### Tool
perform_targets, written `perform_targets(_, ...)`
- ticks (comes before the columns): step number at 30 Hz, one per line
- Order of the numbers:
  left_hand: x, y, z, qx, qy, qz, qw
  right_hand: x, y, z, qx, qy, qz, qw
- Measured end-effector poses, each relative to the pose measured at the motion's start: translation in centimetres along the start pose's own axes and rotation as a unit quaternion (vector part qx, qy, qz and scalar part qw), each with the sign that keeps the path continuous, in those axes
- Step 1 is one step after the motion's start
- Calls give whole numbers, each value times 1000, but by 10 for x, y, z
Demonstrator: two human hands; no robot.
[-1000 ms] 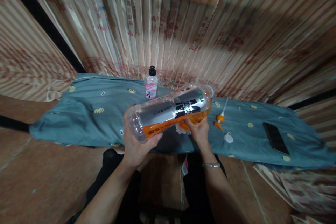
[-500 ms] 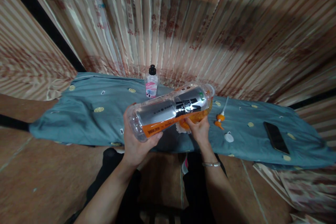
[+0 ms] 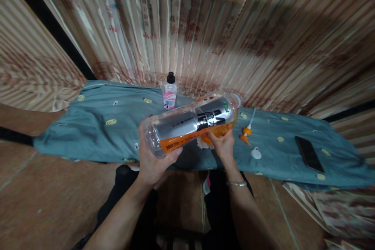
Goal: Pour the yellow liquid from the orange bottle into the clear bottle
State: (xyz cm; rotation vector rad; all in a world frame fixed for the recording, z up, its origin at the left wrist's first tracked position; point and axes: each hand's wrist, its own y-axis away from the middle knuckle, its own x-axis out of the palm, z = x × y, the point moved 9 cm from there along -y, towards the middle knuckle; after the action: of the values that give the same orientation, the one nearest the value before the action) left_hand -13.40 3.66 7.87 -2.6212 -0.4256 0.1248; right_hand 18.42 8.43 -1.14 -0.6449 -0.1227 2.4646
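My left hand [image 3: 152, 162] is wrapped round the base of a large clear bottle [image 3: 184, 125] with a silver and orange label. The bottle lies tilted, its neck up and to the right. Beneath the neck end, my right hand [image 3: 223, 144] grips an orange bottle [image 3: 220, 129], mostly hidden behind the clear one, so the meeting of their mouths cannot be made out. Something white and frilly [image 3: 203, 143] shows beside the orange bottle. To the right, an orange pump head [image 3: 246, 134] with a white tube lies near a round white cap [image 3: 256, 153].
A small bottle with a black cap [image 3: 169, 95] stands at the back of the teal cloth [image 3: 96, 125]. A black phone [image 3: 309, 154] lies at the right. Pleated curtains [image 3: 205, 27] hang close behind; black poles cross both sides.
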Motion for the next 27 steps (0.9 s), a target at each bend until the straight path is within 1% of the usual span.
perform_targets(5, 0, 0, -2, 10, -4, -1, 1000, -2, 0, 2, -4, 10, -8, 1000)
perform_targets(12, 0, 1, -2, 20, -13, -7, 1000, 1, 0, -1, 11, -5, 8, 1000)
perform_targets(15, 0, 1, -4, 31, -15, -11, 999, 2, 0, 0, 7, -13, 11, 1000)
perform_targets(22, 2, 2, 4, -10, 8, 8, 1000, 1, 0, 0, 3, -1, 2, 1000)
perform_targets(24, 1, 2, 6, -12, 8, 6, 1000, 0, -1, -1, -4, 7, -5, 1000)
perform_targets(27, -1, 2, 5, -1, 4, -4, 1000, 1, 0, -3, -5, 20, 2, 1000)
